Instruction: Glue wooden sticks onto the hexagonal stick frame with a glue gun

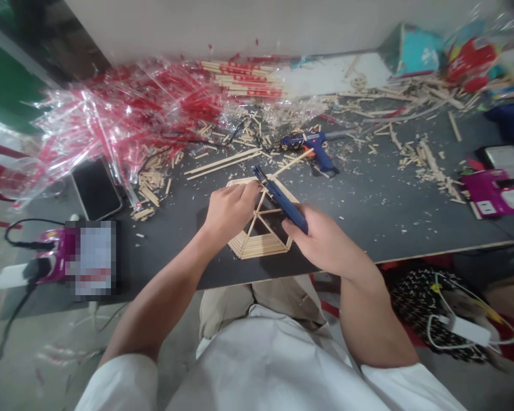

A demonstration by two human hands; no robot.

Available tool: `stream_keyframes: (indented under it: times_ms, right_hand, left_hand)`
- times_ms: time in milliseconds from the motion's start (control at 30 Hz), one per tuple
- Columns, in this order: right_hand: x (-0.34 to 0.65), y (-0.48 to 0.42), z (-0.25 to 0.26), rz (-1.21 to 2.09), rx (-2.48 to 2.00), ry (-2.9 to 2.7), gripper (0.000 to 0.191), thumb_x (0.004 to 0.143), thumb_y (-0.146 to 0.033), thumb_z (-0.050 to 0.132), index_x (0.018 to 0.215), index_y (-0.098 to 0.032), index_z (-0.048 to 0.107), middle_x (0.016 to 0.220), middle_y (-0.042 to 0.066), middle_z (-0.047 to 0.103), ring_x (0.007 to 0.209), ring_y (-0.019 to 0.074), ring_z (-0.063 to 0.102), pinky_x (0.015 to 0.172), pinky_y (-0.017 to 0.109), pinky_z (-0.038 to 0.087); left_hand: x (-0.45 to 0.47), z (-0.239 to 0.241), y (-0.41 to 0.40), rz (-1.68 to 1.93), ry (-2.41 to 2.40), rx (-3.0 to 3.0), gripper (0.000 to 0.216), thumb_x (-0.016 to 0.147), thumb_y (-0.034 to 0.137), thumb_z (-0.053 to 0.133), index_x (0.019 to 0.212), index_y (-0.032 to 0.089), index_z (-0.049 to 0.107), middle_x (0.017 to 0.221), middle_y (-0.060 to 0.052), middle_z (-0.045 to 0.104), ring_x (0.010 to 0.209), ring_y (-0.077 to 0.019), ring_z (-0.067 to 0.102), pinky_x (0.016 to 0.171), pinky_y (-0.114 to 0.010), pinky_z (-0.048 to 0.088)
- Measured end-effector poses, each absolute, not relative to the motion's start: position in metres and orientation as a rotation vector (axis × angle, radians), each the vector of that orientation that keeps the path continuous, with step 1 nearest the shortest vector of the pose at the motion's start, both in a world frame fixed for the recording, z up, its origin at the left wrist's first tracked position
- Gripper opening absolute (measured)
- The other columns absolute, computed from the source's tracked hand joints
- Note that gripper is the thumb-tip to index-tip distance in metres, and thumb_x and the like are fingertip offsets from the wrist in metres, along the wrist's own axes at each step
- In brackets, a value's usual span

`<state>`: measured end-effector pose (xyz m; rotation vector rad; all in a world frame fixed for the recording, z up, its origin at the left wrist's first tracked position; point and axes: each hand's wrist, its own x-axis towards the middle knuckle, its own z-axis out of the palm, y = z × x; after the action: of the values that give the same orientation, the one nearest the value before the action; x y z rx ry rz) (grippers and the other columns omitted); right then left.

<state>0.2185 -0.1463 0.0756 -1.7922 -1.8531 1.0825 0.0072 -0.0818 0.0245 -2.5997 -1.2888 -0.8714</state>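
Observation:
A many-sided frame of pale wooden sticks [263,246] lies on the dark table before me, with stacked sides and spokes meeting near its middle. My left hand [233,208] is closed on its far left part, fingertips pinched by a stick end. My right hand [321,237] grips blue-handled pliers [288,202], whose dark jaws reach the frame's far side, close to my left fingertips. What lies between the jaws is hidden. One loose-looking stick [292,162] slants up from there toward a blue glue gun [310,145], which rests on its side behind the frame.
Red-and-clear plastic wrappers [154,103] heap at the back left. Two long sticks [223,164] and many cut bits [430,162] litter the table. A phone [96,188] and a purple power strip [55,251] lie left; another purple item [492,193] lies right.

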Motion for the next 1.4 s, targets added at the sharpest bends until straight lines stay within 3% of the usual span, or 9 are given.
stream_keyframes:
  times_ms: [300, 467, 633, 900, 1167, 1267, 1400]
  right_hand:
    - [0.219, -0.145, 0.077, 1.103, -1.809, -1.856, 0.027, 0.101, -0.036, 0.051, 0.115, -0.019, 0.066, 0.113, 0.013, 0.076, 0.104, 0.0294, 0.07, 0.092, 0.04, 0.051]
    - [0.217, -0.141, 0.076, 1.016, -1.843, -1.938, 0.028, 0.104, -0.045, 0.05, 0.093, -0.022, 0.062, 0.089, 0.008, 0.073, 0.083, 0.025, 0.067, 0.074, 0.033, 0.045]
    - [0.216, -0.133, 0.078, 0.924, -1.926, -2.065, 0.041, 0.106, -0.052, 0.046, 0.076, -0.024, 0.046, 0.071, 0.004, 0.061, 0.064, 0.019, 0.052, 0.064, 0.032, 0.034]
    - [0.218, -0.123, 0.082, 0.945, -1.871, -2.174, 0.047, 0.107, -0.055, 0.043, 0.072, -0.025, 0.041, 0.069, 0.003, 0.059, 0.064, 0.0179, 0.05, 0.065, 0.031, 0.034]
    - [0.221, -0.112, 0.085, 0.755, -2.03, -2.316, 0.048, 0.107, -0.06, 0.04, 0.078, -0.024, 0.051, 0.069, 0.006, 0.062, 0.063, 0.0211, 0.056, 0.061, 0.032, 0.031]
    - [0.228, -0.109, 0.083, 0.683, -2.047, -2.403, 0.051, 0.106, -0.064, 0.04, 0.078, -0.024, 0.053, 0.067, 0.007, 0.063, 0.063, 0.0229, 0.059, 0.059, 0.032, 0.029]
    - [0.25, -0.118, 0.077, 0.682, -2.04, -2.32, 0.048, 0.105, -0.061, 0.041, 0.077, -0.024, 0.052, 0.072, 0.008, 0.067, 0.07, 0.0253, 0.064, 0.064, 0.033, 0.038]
  left_hand:
    - [0.01, 0.025, -0.083, -0.882, -1.247, -2.566, 0.036, 0.114, 0.024, 0.036, 0.098, 0.016, 0.068, 0.077, -0.004, 0.078, 0.065, -0.0142, 0.071, 0.058, -0.027, 0.045]
    - [0.009, 0.026, -0.082, -0.881, -1.283, -2.571, 0.038, 0.114, 0.024, 0.037, 0.097, 0.017, 0.069, 0.076, -0.004, 0.077, 0.064, -0.0137, 0.07, 0.059, -0.027, 0.044]
    - [0.007, 0.027, -0.082, -0.82, -1.36, -2.61, 0.036, 0.111, 0.023, 0.038, 0.096, 0.019, 0.071, 0.071, -0.004, 0.074, 0.062, -0.0151, 0.066, 0.057, -0.029, 0.041]
    - [0.007, 0.033, -0.086, -0.745, -1.467, -2.552, 0.038, 0.109, 0.021, 0.038, 0.088, 0.019, 0.07, 0.063, -0.003, 0.068, 0.057, -0.0137, 0.061, 0.054, -0.028, 0.035]
    - [0.01, 0.045, -0.097, -0.595, -1.517, -2.493, 0.033, 0.104, 0.02, 0.044, 0.077, 0.017, 0.063, 0.056, -0.004, 0.064, 0.048, -0.016, 0.057, 0.05, -0.03, 0.02]
    - [0.008, 0.047, -0.097, -0.556, -1.42, -2.584, 0.033, 0.104, 0.02, 0.043, 0.077, 0.018, 0.061, 0.056, -0.003, 0.062, 0.048, -0.0157, 0.056, 0.05, -0.031, 0.021]
    - [0.003, 0.048, -0.091, -0.385, -1.284, -2.798, 0.026, 0.1, 0.013, 0.042, 0.086, 0.017, 0.064, 0.063, -0.004, 0.067, 0.054, -0.0167, 0.059, 0.05, -0.031, 0.026]
